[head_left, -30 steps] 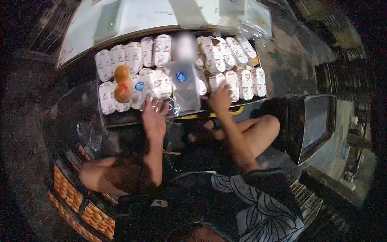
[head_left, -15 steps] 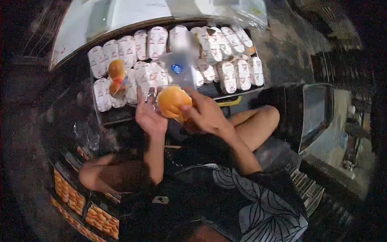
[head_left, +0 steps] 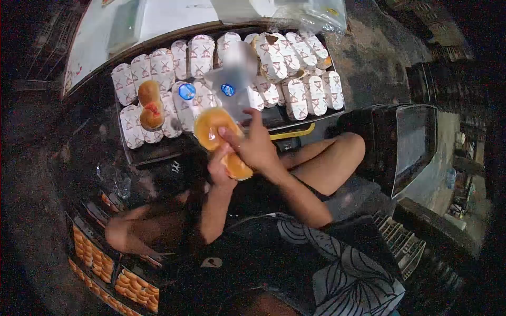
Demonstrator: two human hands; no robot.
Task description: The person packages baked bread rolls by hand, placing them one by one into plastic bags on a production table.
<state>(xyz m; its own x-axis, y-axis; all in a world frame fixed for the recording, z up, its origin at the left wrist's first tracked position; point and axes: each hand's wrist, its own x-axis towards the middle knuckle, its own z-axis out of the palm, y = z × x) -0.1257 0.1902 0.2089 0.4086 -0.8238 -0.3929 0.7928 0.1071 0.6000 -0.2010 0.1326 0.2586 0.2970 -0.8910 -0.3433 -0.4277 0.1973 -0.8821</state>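
Note:
A golden two-lobed bread bun (head_left: 210,128) is between my hands, just in front of the tray, its surface shiny as if under clear film. My left hand (head_left: 220,169) is closed around its narrow middle. My right hand (head_left: 255,145) grips it from the right side, thumb pressed on top and the index finger raised. Beyond the bun, a round blue label (head_left: 187,91) shows over the paper-backed buns. Right of that lies a clear plastic bag (head_left: 227,90) with a blue logo. Part of the bun is hidden by my fingers.
A dark tray (head_left: 153,157) holds rows of buns on white printed papers (head_left: 296,100). One bun (head_left: 151,105) lies brown side up on them, with a red patch. Plastic bags (head_left: 311,16) lie behind. Trays of golden buns (head_left: 136,287) stand at lower left, a dark crate (head_left: 414,147) at right.
My left hand has gone from open beside the bun to closed around its middle. The bun has turned and shows both lobes. A blue label now shows above it.

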